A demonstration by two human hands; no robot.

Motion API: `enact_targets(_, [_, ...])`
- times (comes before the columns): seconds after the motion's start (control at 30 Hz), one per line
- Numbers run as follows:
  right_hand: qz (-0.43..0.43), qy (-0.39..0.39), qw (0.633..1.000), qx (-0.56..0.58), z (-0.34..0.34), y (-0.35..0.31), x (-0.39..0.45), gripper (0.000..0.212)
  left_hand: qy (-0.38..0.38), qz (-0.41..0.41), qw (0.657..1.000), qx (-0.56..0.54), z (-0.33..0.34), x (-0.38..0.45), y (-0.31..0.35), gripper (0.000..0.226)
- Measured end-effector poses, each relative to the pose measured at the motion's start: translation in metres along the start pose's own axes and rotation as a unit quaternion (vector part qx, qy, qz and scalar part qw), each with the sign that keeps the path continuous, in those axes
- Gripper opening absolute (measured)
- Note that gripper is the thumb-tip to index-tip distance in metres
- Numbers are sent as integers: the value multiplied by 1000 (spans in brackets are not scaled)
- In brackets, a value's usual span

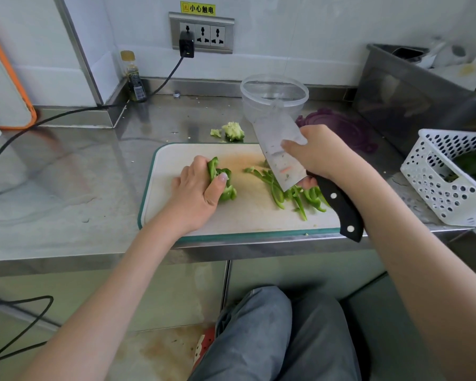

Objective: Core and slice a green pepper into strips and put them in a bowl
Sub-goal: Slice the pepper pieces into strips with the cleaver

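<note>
A: Where are we in the job?

B: Pepper cored; core [232, 131] lies on the counter just behind the board [176, 155]. Left hand [195, 192] curls round a bunch of strips [221, 178] at the board's left half, thumb pressed on top. More cut strips [294, 192] lie loose at the board's right half.

A: And the right hand?

B: Right hand [318, 158] closed round the knife [279, 152] where blade meets handle, fingers wrapped, blade tilted up over the loose strips. My read: gathering, ahead of the move to the bowl [274, 90].

A: Bowl placement?

B: Clear plastic, behind the board, well apart from both piles. I cannot see anything in it.

A: How to do it well?

B: Keep the left bundle squeezed firm so nothing drops on the way. Slide the flat of the blade under the right pile, edge turned away from the left fingers. Likely two trips.

A: Surroundings?

B: Steel counter [66, 174], wet patches left of the board. White perforated basket [448, 171] right of the board, greens inside. Purple cabbage [338, 125] behind the right hand. Wall sockets [202, 33] above, one cable trailing; small bottle [134, 78] in the corner.
</note>
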State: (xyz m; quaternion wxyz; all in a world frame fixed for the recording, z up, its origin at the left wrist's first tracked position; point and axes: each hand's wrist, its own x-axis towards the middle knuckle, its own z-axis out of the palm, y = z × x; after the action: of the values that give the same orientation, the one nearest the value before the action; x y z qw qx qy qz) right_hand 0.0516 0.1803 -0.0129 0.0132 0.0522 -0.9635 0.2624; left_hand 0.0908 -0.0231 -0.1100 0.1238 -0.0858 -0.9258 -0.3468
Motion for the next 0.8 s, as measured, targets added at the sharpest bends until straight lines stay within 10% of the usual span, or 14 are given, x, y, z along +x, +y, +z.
enact_targets(0.8, [16,-26,994,108,14,-12,-10,24,-21,30,999,16,1,-2,2,71])
